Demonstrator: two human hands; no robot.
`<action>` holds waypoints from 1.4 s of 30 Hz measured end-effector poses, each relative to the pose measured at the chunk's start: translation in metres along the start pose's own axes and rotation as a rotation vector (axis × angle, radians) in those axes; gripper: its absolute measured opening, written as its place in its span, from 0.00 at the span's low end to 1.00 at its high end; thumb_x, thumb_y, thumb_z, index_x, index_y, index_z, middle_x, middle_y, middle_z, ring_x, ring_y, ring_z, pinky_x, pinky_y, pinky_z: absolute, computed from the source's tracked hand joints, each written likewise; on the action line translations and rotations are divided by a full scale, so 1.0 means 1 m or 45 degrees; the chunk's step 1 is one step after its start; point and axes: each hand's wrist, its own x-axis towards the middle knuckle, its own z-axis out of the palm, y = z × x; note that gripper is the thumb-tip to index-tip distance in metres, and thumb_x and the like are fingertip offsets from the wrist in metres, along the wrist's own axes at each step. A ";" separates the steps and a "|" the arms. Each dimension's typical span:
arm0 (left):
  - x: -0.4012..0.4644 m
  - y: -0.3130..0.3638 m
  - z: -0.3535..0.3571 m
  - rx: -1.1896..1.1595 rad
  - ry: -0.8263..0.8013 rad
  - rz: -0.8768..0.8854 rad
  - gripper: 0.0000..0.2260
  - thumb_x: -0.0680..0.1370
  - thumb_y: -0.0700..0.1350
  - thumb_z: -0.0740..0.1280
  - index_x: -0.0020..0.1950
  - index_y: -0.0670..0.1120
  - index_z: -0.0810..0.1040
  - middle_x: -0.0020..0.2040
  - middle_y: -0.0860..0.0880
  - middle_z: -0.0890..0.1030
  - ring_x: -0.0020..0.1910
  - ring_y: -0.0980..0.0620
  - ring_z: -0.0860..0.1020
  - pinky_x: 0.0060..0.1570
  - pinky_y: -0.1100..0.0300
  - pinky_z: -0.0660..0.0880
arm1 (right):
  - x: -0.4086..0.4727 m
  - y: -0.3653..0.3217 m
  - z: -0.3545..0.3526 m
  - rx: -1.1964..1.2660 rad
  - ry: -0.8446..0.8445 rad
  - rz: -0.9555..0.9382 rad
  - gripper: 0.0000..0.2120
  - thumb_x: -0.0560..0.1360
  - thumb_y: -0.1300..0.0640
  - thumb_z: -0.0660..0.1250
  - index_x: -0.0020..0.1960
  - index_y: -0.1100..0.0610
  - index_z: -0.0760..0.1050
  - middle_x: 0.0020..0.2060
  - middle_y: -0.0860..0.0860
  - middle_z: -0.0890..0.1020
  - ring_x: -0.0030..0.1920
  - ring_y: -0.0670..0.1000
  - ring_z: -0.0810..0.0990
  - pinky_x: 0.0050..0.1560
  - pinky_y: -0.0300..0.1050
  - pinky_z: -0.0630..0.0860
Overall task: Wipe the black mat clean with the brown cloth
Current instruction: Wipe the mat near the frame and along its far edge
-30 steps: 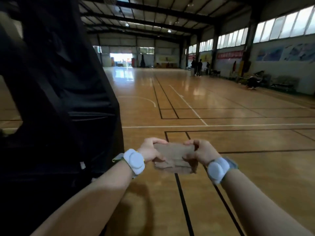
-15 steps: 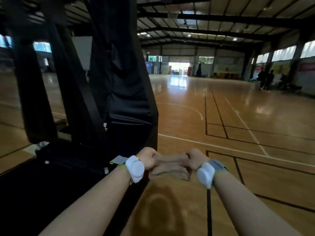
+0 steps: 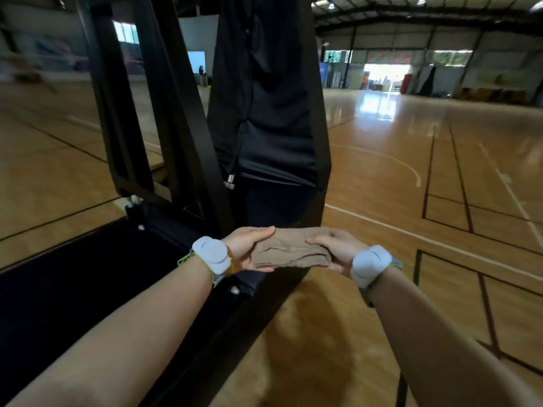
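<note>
Head view:
Left hand (image 3: 249, 248): grips the left end of the folded brown cloth (image 3: 289, 247).
Right hand (image 3: 338, 251): grips the cloth's right end.
Black mat (image 3: 273, 107): padding on the hoop stand, just beyond the grip.
Wooden court floor (image 3: 411, 177): below and right.

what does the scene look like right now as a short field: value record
setting: indoor sports hall, wooden court floor
cloth: folded brown cloth, held in the air between both hands
left hand: grips the cloth's left end
right hand: grips the cloth's right end
black mat: upright padding on the hoop stand, beyond the cloth
wiping: not yet begun, no contact visible
wrists: pale wristbands
</note>
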 end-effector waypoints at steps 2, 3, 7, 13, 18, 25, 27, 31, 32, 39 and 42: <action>0.014 -0.001 -0.026 0.042 0.003 0.007 0.14 0.74 0.40 0.70 0.59 0.41 0.77 0.53 0.40 0.82 0.50 0.43 0.82 0.52 0.45 0.78 | 0.026 -0.005 0.013 -0.094 -0.032 -0.009 0.06 0.75 0.63 0.67 0.52 0.61 0.76 0.36 0.56 0.82 0.31 0.48 0.81 0.28 0.38 0.77; 0.022 -0.001 -0.042 0.027 0.032 0.016 0.17 0.72 0.35 0.71 0.60 0.39 0.75 0.54 0.38 0.81 0.50 0.41 0.81 0.51 0.44 0.78 | 0.040 -0.009 0.019 -0.132 -0.042 -0.010 0.08 0.74 0.64 0.67 0.53 0.61 0.75 0.36 0.57 0.81 0.29 0.47 0.80 0.29 0.38 0.77; 0.034 0.004 -0.087 -0.069 0.127 0.147 0.16 0.73 0.26 0.66 0.55 0.42 0.75 0.51 0.40 0.77 0.44 0.43 0.81 0.35 0.52 0.81 | 0.085 -0.025 0.046 -0.077 -0.200 0.031 0.17 0.74 0.68 0.68 0.60 0.57 0.72 0.52 0.59 0.79 0.46 0.55 0.83 0.43 0.49 0.83; 0.053 -0.005 -0.165 -0.259 0.212 0.228 0.20 0.74 0.24 0.60 0.42 0.44 0.85 0.42 0.41 0.84 0.42 0.46 0.84 0.38 0.57 0.81 | 0.157 -0.040 0.101 0.027 -0.377 -0.115 0.14 0.74 0.74 0.64 0.53 0.59 0.77 0.47 0.58 0.80 0.44 0.51 0.82 0.40 0.40 0.80; 0.054 -0.014 -0.218 -0.436 0.323 0.159 0.25 0.73 0.21 0.51 0.38 0.39 0.85 0.45 0.38 0.84 0.45 0.44 0.83 0.44 0.56 0.81 | 0.203 -0.043 0.161 0.196 -0.492 -0.023 0.15 0.76 0.78 0.55 0.46 0.63 0.76 0.40 0.59 0.78 0.39 0.53 0.80 0.35 0.37 0.79; 0.051 -0.037 -0.269 -0.399 0.629 -0.002 0.08 0.69 0.40 0.73 0.32 0.37 0.82 0.31 0.42 0.81 0.31 0.48 0.80 0.36 0.61 0.78 | 0.251 -0.044 0.237 0.028 -0.517 -0.062 0.16 0.74 0.79 0.57 0.40 0.63 0.76 0.36 0.58 0.79 0.33 0.52 0.79 0.30 0.38 0.78; 0.054 -0.052 -0.281 -0.400 0.779 -0.044 0.06 0.62 0.35 0.76 0.31 0.38 0.80 0.30 0.41 0.80 0.30 0.47 0.80 0.34 0.60 0.78 | 0.267 -0.042 0.263 -0.099 -0.540 -0.096 0.17 0.72 0.79 0.59 0.40 0.60 0.78 0.35 0.58 0.79 0.31 0.51 0.80 0.30 0.39 0.78; 0.064 -0.072 -0.309 -0.582 0.946 -0.144 0.21 0.61 0.25 0.74 0.40 0.44 0.69 0.37 0.41 0.77 0.39 0.45 0.79 0.34 0.54 0.78 | 0.301 -0.038 0.315 -0.074 -0.507 -0.089 0.21 0.70 0.79 0.60 0.50 0.56 0.77 0.45 0.56 0.81 0.43 0.54 0.82 0.40 0.44 0.80; 0.066 -0.072 -0.313 -0.597 0.904 -0.172 0.21 0.61 0.24 0.73 0.46 0.42 0.71 0.42 0.40 0.79 0.43 0.44 0.79 0.39 0.51 0.78 | 0.308 -0.037 0.327 -0.021 -0.491 -0.056 0.23 0.70 0.78 0.61 0.54 0.54 0.76 0.47 0.56 0.81 0.47 0.56 0.82 0.45 0.47 0.80; 0.098 -0.093 -0.335 -0.710 0.782 -0.211 0.21 0.69 0.26 0.69 0.57 0.45 0.78 0.49 0.42 0.81 0.49 0.43 0.79 0.38 0.50 0.78 | 0.355 0.004 0.397 0.136 -0.645 0.567 0.26 0.78 0.41 0.62 0.58 0.63 0.77 0.50 0.59 0.82 0.49 0.57 0.81 0.47 0.51 0.78; 0.119 -0.122 -0.344 -0.870 0.991 -0.230 0.23 0.68 0.26 0.70 0.57 0.46 0.77 0.51 0.40 0.81 0.49 0.39 0.80 0.39 0.45 0.78 | 0.374 0.039 0.414 -0.001 -0.898 0.783 0.43 0.68 0.24 0.57 0.61 0.61 0.78 0.54 0.60 0.82 0.55 0.59 0.81 0.53 0.52 0.77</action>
